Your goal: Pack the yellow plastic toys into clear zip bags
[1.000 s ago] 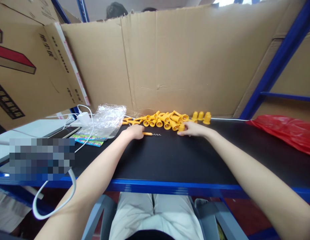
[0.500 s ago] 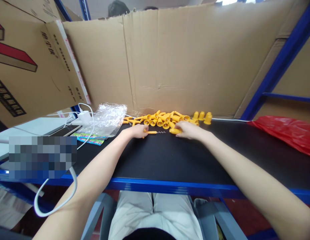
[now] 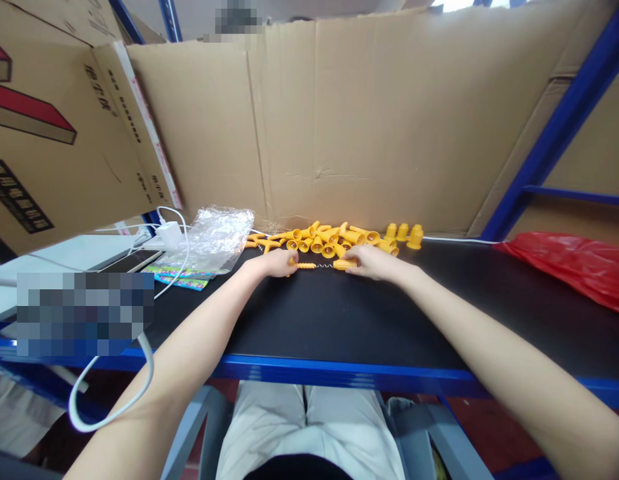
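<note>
Both hands met at the far side of the black table, each gripping one yellow part, end to end.

Left hand: grip clenched on a ribbed yellow screw piece, its thin wire spiral pointing right. Right hand: grip pinched on a yellow sleeve, open end facing the spiral, the two just about touching. Loose heap of yellow parts lay just beyond both grips, against the cardboard wall; three stood upright to the right of the heap. Clear plastic bag left of the left grip, contents not discernible. Red bag well right of the right grip. Bare table surface ran from the grips back to the blue near edge.
</note>
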Demonstrator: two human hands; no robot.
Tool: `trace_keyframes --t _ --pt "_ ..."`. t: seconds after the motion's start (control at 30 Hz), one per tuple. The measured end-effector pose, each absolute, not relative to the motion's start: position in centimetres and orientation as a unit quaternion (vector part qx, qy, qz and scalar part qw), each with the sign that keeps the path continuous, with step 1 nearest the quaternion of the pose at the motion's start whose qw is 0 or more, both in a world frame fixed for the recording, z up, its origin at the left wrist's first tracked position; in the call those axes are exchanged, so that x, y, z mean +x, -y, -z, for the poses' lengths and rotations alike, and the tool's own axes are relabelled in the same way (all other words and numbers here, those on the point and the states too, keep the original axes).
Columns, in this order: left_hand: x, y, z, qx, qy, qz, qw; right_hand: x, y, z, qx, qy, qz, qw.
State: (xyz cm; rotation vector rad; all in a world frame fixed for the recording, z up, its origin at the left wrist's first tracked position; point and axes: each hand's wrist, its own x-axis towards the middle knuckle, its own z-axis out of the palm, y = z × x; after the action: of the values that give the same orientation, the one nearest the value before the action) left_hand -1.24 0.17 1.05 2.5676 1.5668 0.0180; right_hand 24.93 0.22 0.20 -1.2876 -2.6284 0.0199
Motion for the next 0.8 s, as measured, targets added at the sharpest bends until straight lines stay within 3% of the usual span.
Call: trace_keyframes --t 0.8 --pt "-1.0 -1.0 0.4 0.868 -0.491 -0.059 0.042 25.7 0.3 -1.5 -0.473 0.867 -0.131 0.087"
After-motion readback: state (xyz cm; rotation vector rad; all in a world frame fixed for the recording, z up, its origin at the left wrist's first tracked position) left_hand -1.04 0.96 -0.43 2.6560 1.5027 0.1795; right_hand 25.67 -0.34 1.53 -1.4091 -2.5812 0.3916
